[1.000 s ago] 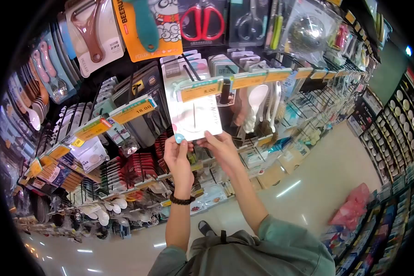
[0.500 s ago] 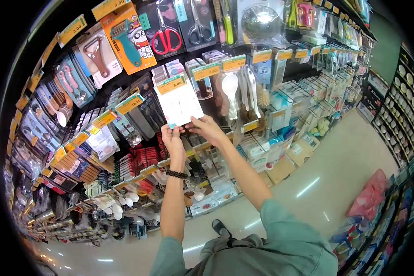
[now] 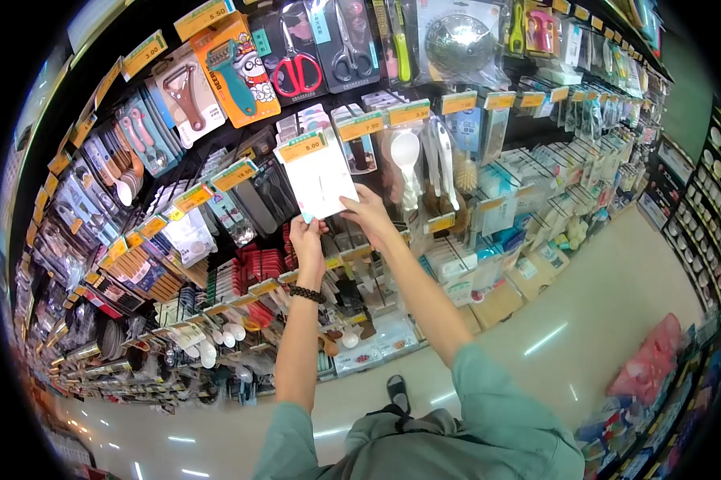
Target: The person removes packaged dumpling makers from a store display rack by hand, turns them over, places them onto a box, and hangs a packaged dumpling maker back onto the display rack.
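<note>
A flat white package (image 3: 322,178) hangs at a hook behind a 5.00 price tag (image 3: 303,146), its front facing me. My left hand (image 3: 306,242) pinches its lower left corner, with thumb and fingers closed together. On the lower right edge, my right hand (image 3: 368,214) grips the package with its fingers bent. What is printed on the front is too faint to read. Right of the package hangs a white spoon (image 3: 406,156); above it are red-handled scissors (image 3: 298,72) on a dark card.
A teal peeler (image 3: 231,78) on an orange card hangs at upper left. Red-handled utensils (image 3: 258,266) sit on hooks below my left hand. The pale floor (image 3: 504,360) runs behind the shelves, with a pink plastic bag (image 3: 647,360) at far right.
My right hand has moved slightly up the package's right edge, while my left hand stays at the lower left corner. The whole view has shifted a little.
</note>
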The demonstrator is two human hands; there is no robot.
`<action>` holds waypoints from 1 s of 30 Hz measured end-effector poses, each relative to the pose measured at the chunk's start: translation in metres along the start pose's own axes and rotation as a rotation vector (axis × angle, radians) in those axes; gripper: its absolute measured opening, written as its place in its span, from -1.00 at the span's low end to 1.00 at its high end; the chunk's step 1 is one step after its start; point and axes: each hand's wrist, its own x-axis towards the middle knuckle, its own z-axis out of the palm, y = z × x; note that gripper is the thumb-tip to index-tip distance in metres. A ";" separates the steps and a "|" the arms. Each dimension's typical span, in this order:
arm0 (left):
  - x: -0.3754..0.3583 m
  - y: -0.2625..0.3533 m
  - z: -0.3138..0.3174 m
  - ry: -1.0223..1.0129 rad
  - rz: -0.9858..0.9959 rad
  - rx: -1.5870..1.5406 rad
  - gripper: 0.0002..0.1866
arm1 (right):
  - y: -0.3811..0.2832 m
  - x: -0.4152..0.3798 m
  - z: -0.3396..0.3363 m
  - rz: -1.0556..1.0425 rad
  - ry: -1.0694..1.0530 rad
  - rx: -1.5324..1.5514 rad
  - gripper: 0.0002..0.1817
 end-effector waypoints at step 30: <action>-0.104 -0.008 -0.024 0.067 -0.081 0.122 -0.81 | -0.020 -0.058 -0.064 0.179 -0.217 -0.323 -0.72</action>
